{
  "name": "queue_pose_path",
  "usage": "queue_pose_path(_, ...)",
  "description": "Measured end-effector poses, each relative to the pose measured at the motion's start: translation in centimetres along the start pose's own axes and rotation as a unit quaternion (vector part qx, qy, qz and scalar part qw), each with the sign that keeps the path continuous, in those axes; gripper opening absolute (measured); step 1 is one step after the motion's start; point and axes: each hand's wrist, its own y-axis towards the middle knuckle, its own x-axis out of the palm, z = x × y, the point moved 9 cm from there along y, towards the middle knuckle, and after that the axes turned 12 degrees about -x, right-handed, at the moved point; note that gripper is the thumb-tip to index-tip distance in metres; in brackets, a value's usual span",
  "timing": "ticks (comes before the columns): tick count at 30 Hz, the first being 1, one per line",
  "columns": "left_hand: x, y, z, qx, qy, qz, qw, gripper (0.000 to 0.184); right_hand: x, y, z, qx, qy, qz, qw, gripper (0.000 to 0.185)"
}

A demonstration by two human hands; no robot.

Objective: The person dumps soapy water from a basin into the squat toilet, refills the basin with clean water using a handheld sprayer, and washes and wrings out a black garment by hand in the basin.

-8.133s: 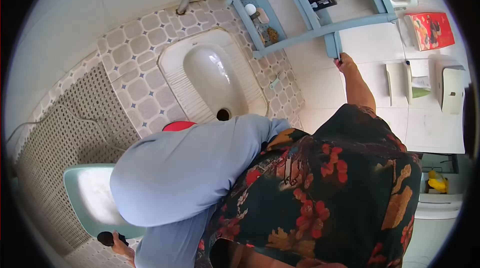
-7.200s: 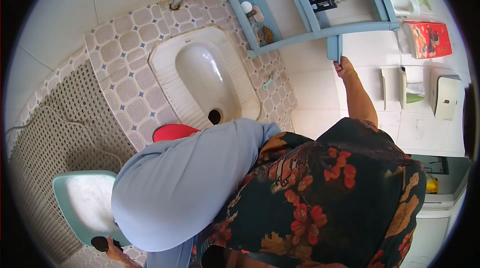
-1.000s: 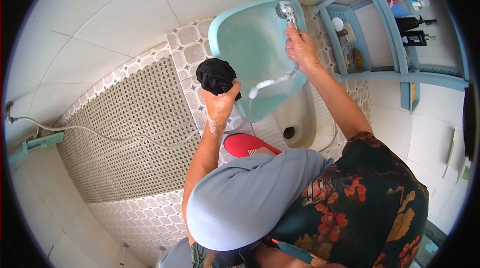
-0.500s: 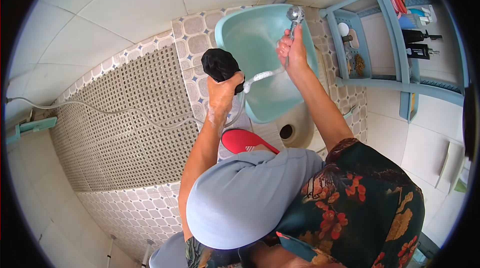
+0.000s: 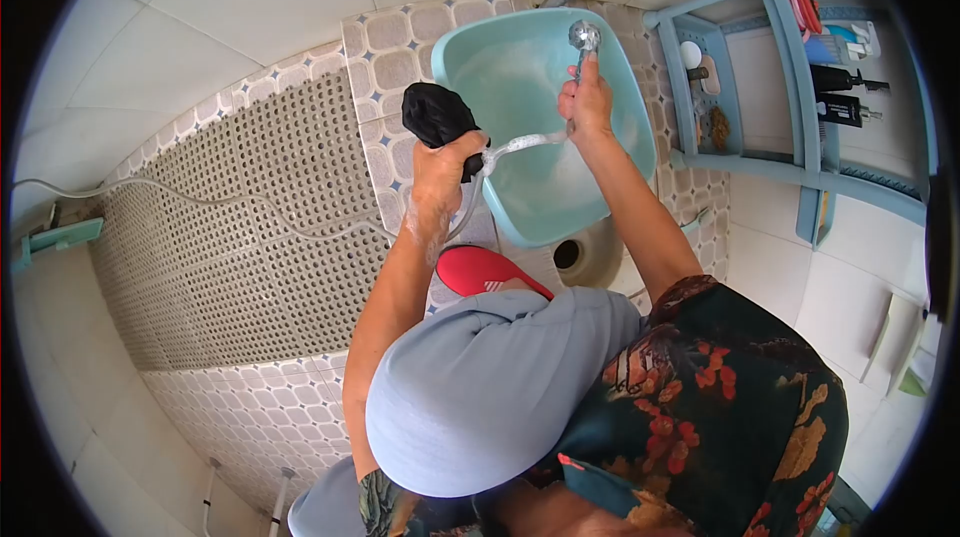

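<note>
A bunched black cloth (image 5: 437, 117) is gripped in my left hand (image 5: 440, 173), just left of the teal basin (image 5: 515, 209). My right hand (image 5: 586, 104) is wrapped round the handle of a chrome shower head (image 5: 584, 36) above the basin. From the handle a hose (image 5: 525, 143) with white suds on it runs left past the black cloth. Suds also cling to my left wrist. Cloudy water or foam residue shows inside the basin, which lies over part of the squat toilet (image 5: 597, 255).
A perforated grey mat (image 5: 240, 237) covers the floor at left, with the hose lying across it. At upper right stands a blue shelf rack (image 5: 800, 87) with bottles. My red slipper (image 5: 480, 271) is below the basin. A teal holder (image 5: 60, 242) is at far left.
Since the oldest frames, the basin has moved from lower left onto the toilet, and my right hand has left the rack and holds the shower head. Over the last second the hands shifted only slightly.
</note>
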Motion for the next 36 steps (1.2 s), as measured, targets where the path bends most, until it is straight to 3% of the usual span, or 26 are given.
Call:
queue_pose_path(11, 0.8, -0.3, -0.8, -0.003, 0.027, -0.012, 1.0, 0.022, 0.3, 1.0, 3.3, 0.123, 0.024, 0.035, 0.991, 0.042)
queue_pose_path(14, 0.6, -0.4, -0.7, 0.017, 0.011, -0.01, 1.0, 0.015, 1.0, 0.2, 3.3, 0.13, 0.024, 0.024, 0.991, 0.041)
queue_pose_path(22, 0.2, -0.4, -1.8, -0.047, 0.004, -0.041, 0.998, 0.018, 4.3, -3.9, 4.7, 0.222, -0.004, -0.095, 0.97, 0.036)
queue_pose_path(29, -0.2, -0.4, -1.8, -0.066, 0.028, -0.043, 0.996, 0.025, 5.6, -7.9, 4.5, 0.237, -0.13, -0.24, 0.932, 0.039)
queue_pose_path(31, -0.4, 0.2, -2.2, -0.058, 0.01, -0.068, 0.996, 0.028, 5.6, -7.6, 3.9, 0.168, -0.222, -0.307, 0.91, 0.041)
queue_pose_path(35, 0.0, -0.2, -2.2, -0.075, -0.016, -0.077, 0.994, 0.027, 4.5, -6.9, 3.9, 0.179, -0.206, -0.276, 0.922, 0.041)
queue_pose_path(36, 0.1, -0.2, -2.1, -0.066, -0.016, -0.077, 0.995, 0.028, 3.7, -6.2, 3.1, 0.143, -0.182, -0.203, 0.951, 0.04)
